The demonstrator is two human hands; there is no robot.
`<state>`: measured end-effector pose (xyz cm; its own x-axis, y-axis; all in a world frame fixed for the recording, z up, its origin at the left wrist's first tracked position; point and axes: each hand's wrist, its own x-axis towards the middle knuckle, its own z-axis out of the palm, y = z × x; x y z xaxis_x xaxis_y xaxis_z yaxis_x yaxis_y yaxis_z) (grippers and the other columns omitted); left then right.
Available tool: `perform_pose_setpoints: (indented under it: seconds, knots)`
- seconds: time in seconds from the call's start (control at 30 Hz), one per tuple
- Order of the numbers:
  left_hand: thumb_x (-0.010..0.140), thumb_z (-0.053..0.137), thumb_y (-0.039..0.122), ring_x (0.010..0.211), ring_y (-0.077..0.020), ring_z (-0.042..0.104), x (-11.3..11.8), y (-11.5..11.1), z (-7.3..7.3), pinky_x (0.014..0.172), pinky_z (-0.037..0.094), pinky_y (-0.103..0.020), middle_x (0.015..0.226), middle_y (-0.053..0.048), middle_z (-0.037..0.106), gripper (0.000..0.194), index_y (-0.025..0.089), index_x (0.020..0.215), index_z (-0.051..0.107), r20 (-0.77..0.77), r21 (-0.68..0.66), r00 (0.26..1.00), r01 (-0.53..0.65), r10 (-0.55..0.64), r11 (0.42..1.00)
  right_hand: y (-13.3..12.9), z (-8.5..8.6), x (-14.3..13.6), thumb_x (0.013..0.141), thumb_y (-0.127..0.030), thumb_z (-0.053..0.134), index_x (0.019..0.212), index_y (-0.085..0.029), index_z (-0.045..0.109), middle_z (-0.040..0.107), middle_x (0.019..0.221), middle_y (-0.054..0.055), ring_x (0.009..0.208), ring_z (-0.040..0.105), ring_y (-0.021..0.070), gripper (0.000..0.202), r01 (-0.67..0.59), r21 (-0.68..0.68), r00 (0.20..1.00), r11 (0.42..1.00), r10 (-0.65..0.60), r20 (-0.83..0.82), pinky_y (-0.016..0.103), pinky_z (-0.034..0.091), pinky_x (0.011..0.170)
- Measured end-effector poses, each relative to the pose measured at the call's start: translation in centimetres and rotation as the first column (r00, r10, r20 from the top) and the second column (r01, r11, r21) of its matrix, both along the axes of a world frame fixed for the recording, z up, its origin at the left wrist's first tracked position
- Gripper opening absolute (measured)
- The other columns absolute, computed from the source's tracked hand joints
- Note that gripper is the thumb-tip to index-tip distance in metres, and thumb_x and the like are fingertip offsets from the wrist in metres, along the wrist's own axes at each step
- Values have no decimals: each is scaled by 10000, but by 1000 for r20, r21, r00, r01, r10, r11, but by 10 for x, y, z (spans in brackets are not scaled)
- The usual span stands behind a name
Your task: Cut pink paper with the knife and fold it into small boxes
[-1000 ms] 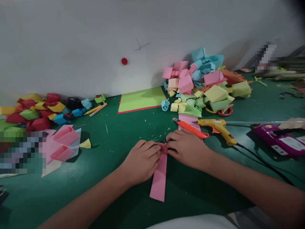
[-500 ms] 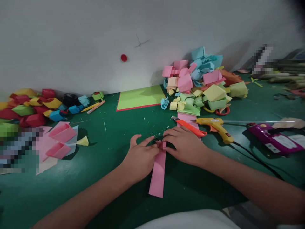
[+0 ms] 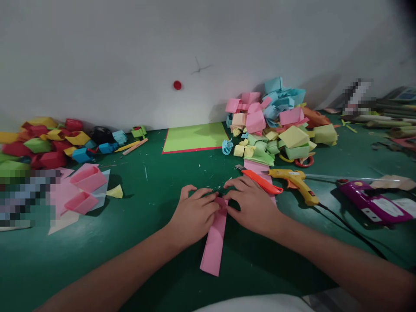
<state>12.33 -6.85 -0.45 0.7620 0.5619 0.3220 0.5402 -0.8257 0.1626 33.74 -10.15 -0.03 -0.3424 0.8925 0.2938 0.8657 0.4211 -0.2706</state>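
Observation:
A pink paper strip (image 3: 214,249) lies lengthwise toward me on the green table, its far end turned up between my fingertips. My left hand (image 3: 195,216) pinches that end from the left, with its forefinger and others bent over the paper. From the right, my right hand (image 3: 250,206) grips the same edge between thumb and fingers. Just beyond the right hand, an orange box cutter (image 3: 262,182) rests on another pink paper piece (image 3: 258,167). A yellow glue gun (image 3: 295,180) lies to its right, its cord trailing toward me.
Folded paper pieces are heaped at the back right (image 3: 286,117) and back left (image 3: 48,143). A lime sheet with a red edge (image 3: 196,138) lies by the wall. Pink folded loops (image 3: 87,178) sit at left, and a purple power strip (image 3: 373,201) at right.
The strip's far end now stands up as a small fold between my fingers, and its near end has swung slightly left. The whole view has shifted a little.

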Motion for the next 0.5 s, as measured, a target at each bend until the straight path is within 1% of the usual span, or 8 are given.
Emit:
perform_pose_setpoints:
  seconds: [0.1, 0.2, 0.3, 0.37, 0.4, 0.43, 0.47, 0.5]
  knots:
    - [913, 550, 99, 1170, -243, 607, 0, 0, -1, 1057, 330, -517, 1189, -16, 738, 255, 249, 1026, 721, -4, 14, 1000, -2, 2, 1000, 1, -3, 0, 819, -170, 680, 875, -220, 731, 685, 1201, 70, 1165, 546, 297, 91, 28, -14, 998, 1000, -28, -57, 515, 429, 1032]
    - [931, 557, 129, 1135, -236, 621, 1, 3, -1, 1036, 332, -504, 1175, -20, 743, 199, 242, 997, 706, 9, -38, 1000, -25, 26, 999, 3, -3, -1, 790, -181, 717, 862, -229, 724, 690, 1170, 68, 1139, 563, 290, 87, 39, -33, 991, 999, -42, -127, 519, 425, 1024]
    - [963, 545, 158, 1155, -227, 621, 2, 2, 5, 1002, 347, -483, 1256, -17, 714, 188, 260, 988, 702, 78, -8, 997, -19, 19, 1000, 5, 2, 1, 806, -213, 724, 797, -234, 690, 700, 1079, 51, 1067, 609, 258, 41, 26, -55, 955, 998, -41, -294, 497, 434, 1007]
    - [982, 538, 184, 1193, -226, 607, 0, -4, 17, 971, 377, -469, 1348, -23, 662, 180, 272, 996, 695, 178, 79, 984, -14, -1, 997, 7, 8, 5, 849, -246, 692, 789, -232, 662, 703, 1004, 39, 992, 639, 231, 69, 25, -60, 890, 998, -50, -454, 456, 468, 958]
    - [983, 536, 189, 1201, -228, 603, -2, -9, 27, 953, 399, -462, 1363, -31, 648, 170, 268, 971, 687, 243, 123, 970, -11, -20, 992, 8, 11, 9, 875, -270, 672, 806, -230, 652, 703, 968, 36, 953, 646, 221, 82, 37, -59, 846, 998, -63, -529, 432, 489, 917]
    - [984, 525, 176, 1163, -213, 617, -5, -15, 37, 939, 425, -450, 1322, -39, 662, 174, 263, 960, 673, 312, 156, 949, -5, -44, 988, 9, 15, 12, 890, -297, 665, 822, -229, 647, 702, 924, 33, 906, 649, 215, 98, 46, -55, 807, 997, -69, -586, 408, 506, 864]
    - [987, 503, 151, 1137, -201, 621, -9, -21, 48, 933, 453, -437, 1287, -45, 667, 190, 258, 969, 659, 362, 147, 931, -9, -45, 989, 10, 17, 16, 895, -318, 668, 831, -229, 642, 696, 887, 28, 859, 648, 208, 113, 74, -42, 767, 996, -83, -636, 385, 517, 810]
    - [1006, 489, 186, 1140, -206, 615, -13, -26, 59, 931, 488, -430, 1299, -64, 648, 183, 253, 1022, 658, 335, 145, 941, -1, -48, 989, 10, 20, 20, 894, -333, 677, 833, -231, 634, 691, 862, 26, 830, 647, 204, 127, 120, -17, 728, 993, -99, -679, 373, 523, 781]
